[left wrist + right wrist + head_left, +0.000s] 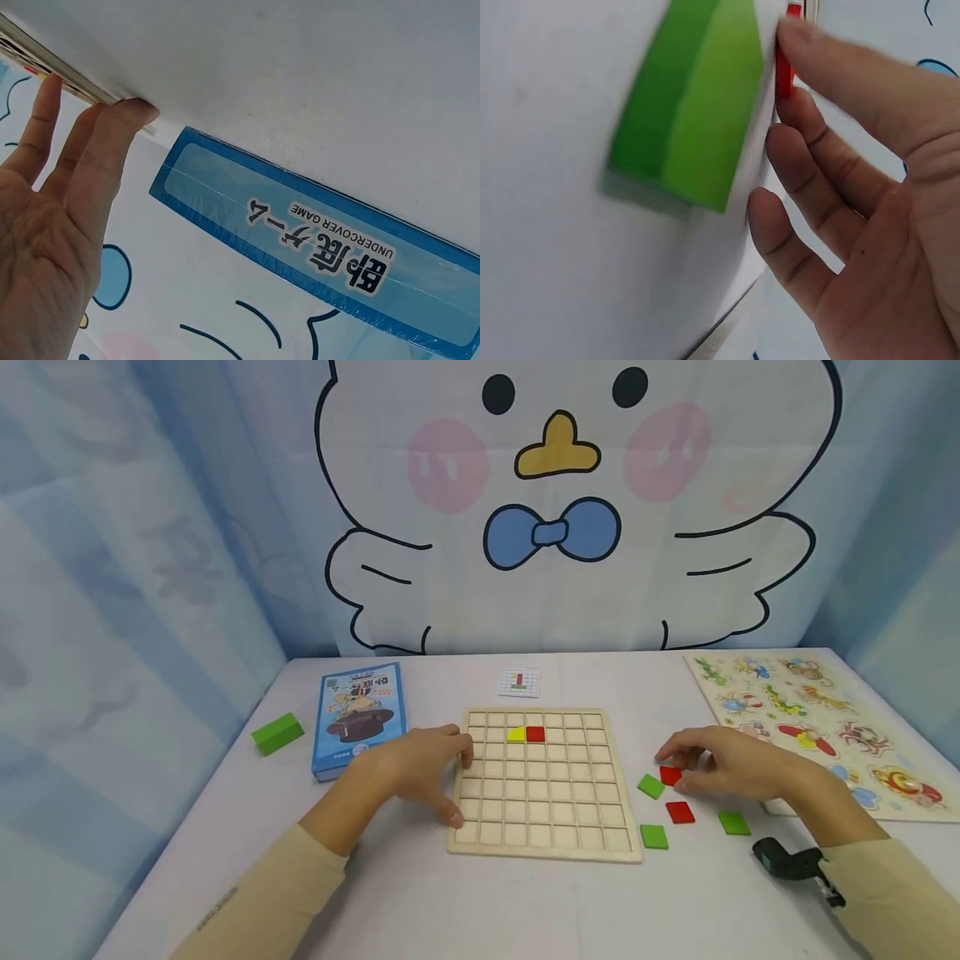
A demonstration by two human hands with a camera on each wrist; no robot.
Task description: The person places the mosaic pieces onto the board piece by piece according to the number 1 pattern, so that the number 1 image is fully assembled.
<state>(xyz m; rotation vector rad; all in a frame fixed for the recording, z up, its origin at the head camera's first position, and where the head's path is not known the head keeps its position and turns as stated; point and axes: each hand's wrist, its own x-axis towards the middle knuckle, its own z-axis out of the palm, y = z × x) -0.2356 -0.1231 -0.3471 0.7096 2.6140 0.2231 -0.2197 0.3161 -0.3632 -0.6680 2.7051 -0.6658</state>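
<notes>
A wooden grid board [543, 785] lies in the middle of the white table. One row near its top holds a yellow tile [516, 735] beside a red square tile [535, 734]. My left hand [420, 768] rests against the board's left edge with fingers and thumb spread; in the left wrist view its fingertips touch that edge. To the right of the board, my right hand [738, 766] pinches a loose red tile [784, 67] between thumb and index finger, low at the tabletop. Around it lie another red tile [680, 812] and green tiles [734, 823].
A small pattern card [519, 682] lies behind the board. Left of it are a blue game box [360, 718] and a green block [277, 734]. A picture puzzle board [825, 727] lies at the right, partly under my right forearm in view. Curtains surround the table.
</notes>
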